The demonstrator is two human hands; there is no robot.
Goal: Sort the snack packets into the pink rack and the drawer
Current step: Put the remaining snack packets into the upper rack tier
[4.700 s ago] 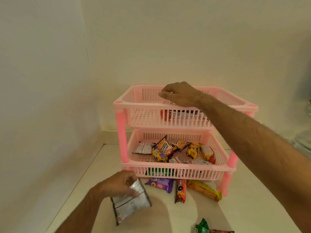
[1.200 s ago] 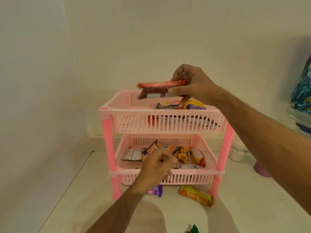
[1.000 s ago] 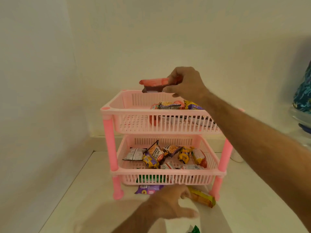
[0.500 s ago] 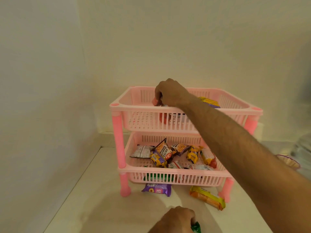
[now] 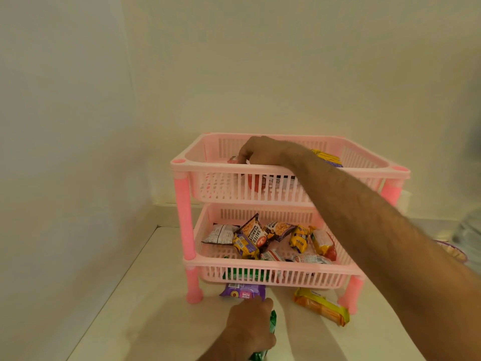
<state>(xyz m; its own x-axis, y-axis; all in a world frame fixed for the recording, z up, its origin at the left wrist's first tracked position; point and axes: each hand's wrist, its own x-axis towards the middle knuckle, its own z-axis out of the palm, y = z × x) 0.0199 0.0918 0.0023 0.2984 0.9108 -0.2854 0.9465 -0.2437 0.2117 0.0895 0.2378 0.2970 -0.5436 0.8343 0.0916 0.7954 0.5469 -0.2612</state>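
Note:
A two-tier pink rack stands on the white counter against the wall. My right hand reaches into its top basket with the fingers pinched on a red packet at the front rim. More packets lie in that basket, one yellow. The lower basket holds several packets, among them a salted peanuts packet. My left hand is low in front of the rack, closed around a green packet. A purple packet and an orange packet lie on the counter under the rack's front.
Walls close in on the left and behind the rack. At the right edge a purple-rimmed dish sits on the counter, partly hidden by my right arm. No drawer is in view.
My right hand has lowered the red packet from above the rack into the top basket. My left hand dropped from the lower basket to the counter and closed on a green packet.

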